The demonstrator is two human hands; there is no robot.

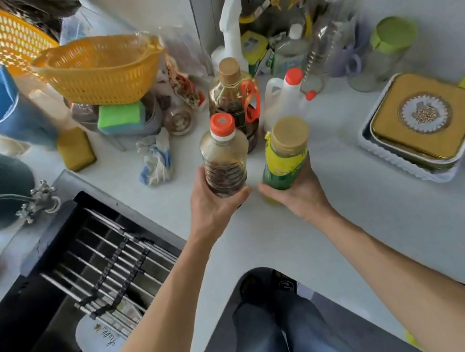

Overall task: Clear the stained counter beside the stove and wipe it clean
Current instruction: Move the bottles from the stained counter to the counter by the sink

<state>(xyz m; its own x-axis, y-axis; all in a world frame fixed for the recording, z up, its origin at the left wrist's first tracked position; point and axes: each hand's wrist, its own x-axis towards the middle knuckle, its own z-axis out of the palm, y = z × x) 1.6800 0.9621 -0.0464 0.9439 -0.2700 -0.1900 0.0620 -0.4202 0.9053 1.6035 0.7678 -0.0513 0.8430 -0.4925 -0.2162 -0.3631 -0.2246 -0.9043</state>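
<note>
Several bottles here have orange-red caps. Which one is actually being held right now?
The clear bottle of pale liquid in the left hand. The tall clear bottle and white jug stand untouched further back.

left-hand bottle [224,159]: clear, amber liquid, orange-red cap, white collar
right-hand bottle [284,157]: yellow-green label, tan cap
big bottle [233,99]: dark brown contents, tan cap, orange handle
baskets [100,69]: orange-yellow lattice
sponge [121,117]: green over blue
tin [423,118]: gold lid, white lace-edged medallion
counter [295,235]: white
sink [65,263]: black
</note>
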